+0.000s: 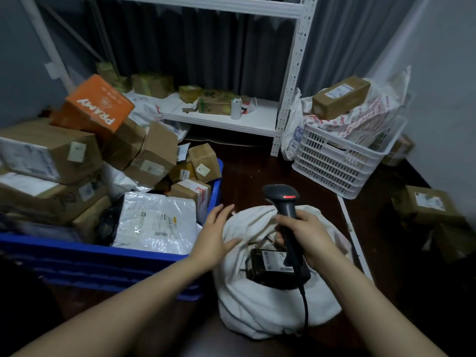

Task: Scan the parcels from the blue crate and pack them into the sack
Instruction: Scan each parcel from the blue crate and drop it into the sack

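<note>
Blue crate (77,256): far left on the dark wood surface (247,171); heaped above its rim with parcels
Crate contents: brown cardboard boxes stacked along the left and back; an orange box (95,104) tilted on top of the heap; a white poly mailer (157,222) with a printed label lying flat at the front; smaller taped boxes at the crate's right end
Left hand (216,235): between the crate's right end and the sack; fingers straight and spread, gripping nothing; the thumb and palm edge rest on the sack's left rim
Sack (257,305): white cloth, just beside the crate on its right; mouth open upward; a dark parcel (270,266) with a white label lies inside near the top
Right hand (309,233): over the sack's mouth; fingers curled tight round the handle of the scanner (283,199)
Scanner: held upright, head above the hand with a red light lit; its black cable trails down over the front of the sack
Shelf (231,119): white, behind the sack; several small boxes and a white roll on it
White basket (342,163): right of the shelf, well apart from the sack; holds printed plastic mailers with a brown box (340,96) on top
Far right: a labelled cardboard box (427,204) beside the wall
</note>
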